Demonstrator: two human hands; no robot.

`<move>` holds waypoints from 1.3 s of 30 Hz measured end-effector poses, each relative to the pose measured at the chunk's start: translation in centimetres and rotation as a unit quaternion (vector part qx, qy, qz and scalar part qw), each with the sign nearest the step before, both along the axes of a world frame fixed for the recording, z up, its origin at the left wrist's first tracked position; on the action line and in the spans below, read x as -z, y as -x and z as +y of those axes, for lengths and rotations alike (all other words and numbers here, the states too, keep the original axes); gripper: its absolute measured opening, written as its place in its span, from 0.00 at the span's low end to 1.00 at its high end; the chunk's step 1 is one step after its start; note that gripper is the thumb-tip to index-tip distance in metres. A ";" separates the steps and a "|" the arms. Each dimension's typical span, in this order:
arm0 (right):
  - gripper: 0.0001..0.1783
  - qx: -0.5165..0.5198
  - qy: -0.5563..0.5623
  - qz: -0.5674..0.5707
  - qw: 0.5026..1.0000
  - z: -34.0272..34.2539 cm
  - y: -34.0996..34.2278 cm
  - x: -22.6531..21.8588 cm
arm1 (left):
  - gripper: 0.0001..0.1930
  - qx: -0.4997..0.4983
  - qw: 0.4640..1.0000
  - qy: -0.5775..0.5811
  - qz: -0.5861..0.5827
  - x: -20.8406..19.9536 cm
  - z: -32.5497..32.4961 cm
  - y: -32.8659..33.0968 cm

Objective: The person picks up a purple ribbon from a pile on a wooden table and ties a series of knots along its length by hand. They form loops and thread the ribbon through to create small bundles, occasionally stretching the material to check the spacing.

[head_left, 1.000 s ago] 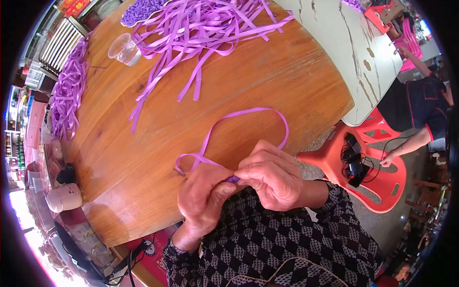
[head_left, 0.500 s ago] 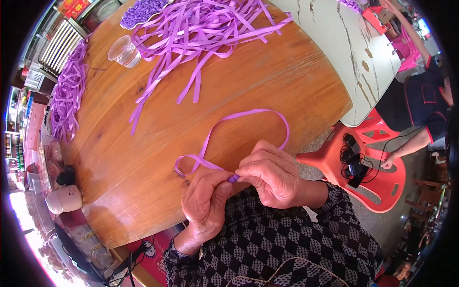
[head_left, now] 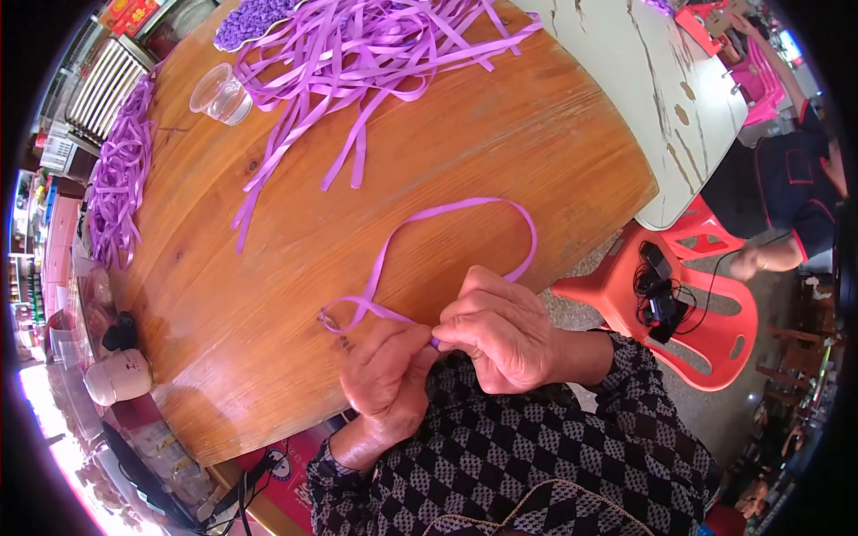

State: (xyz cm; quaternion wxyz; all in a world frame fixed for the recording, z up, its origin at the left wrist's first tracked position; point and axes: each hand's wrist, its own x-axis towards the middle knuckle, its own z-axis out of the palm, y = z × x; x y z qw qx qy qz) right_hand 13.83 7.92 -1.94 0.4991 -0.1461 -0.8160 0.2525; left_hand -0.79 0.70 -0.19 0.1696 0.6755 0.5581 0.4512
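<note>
My left hand (head_left: 386, 375) and my right hand (head_left: 500, 335) meet fingertip to fingertip at the table's near edge, both pinched closed. Between them shows a sliver of a small dark purple piece (head_left: 435, 342); the fingers cover most of it, so its kind is unclear. A light purple ribbon (head_left: 465, 206) runs from the left fingers and loops across the wooden table (head_left: 295, 357) to behind my right hand. Farther off lies a heap of loose purple ribbons (head_left: 357, 62). Behind it, small purple pieces (head_left: 250, 25) fill a pale tray.
A clear plastic cup (head_left: 222, 95) stands beside the heap. More ribbons (head_left: 121, 174) hang along the left edge, near a pinkish jar (head_left: 120, 375). At right are a white marbled table (head_left: 639, 98), an orange stool (head_left: 617, 281) with black cables, and another person (head_left: 786, 188).
My fingertips have closed in on the small purple piece, hiding more of it. The ribbon loop has shifted slightly. At right, the other person's arm has moved.
</note>
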 end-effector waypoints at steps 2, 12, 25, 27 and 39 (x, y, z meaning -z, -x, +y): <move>0.11 -0.013 0.039 0.010 0.999 0.3 0.2 -0.4 | 0.06 -0.031 0.996 -0.003 -0.086 0.0 0.0 -0.1; 0.10 -0.014 0.120 0.026 0.992 0.2 0.4 -1.0 | 0.06 -0.042 0.987 0.069 -0.139 -0.7 0.4 0.6; 0.11 -0.021 0.106 0.017 0.994 0.1 0.4 0.1 | 0.06 -0.062 0.997 0.024 -0.040 -0.2 -0.1 0.0; 0.12 -0.031 0.102 0.015 0.994 0.0 0.3 0.4 | 0.05 -0.070 0.997 -0.008 -0.021 0.1 -0.2 -0.2; 0.16 -0.005 0.084 0.025 0.996 -0.5 0.6 1.3 | 0.06 -0.106 0.993 -0.041 0.037 0.7 -0.2 -1.2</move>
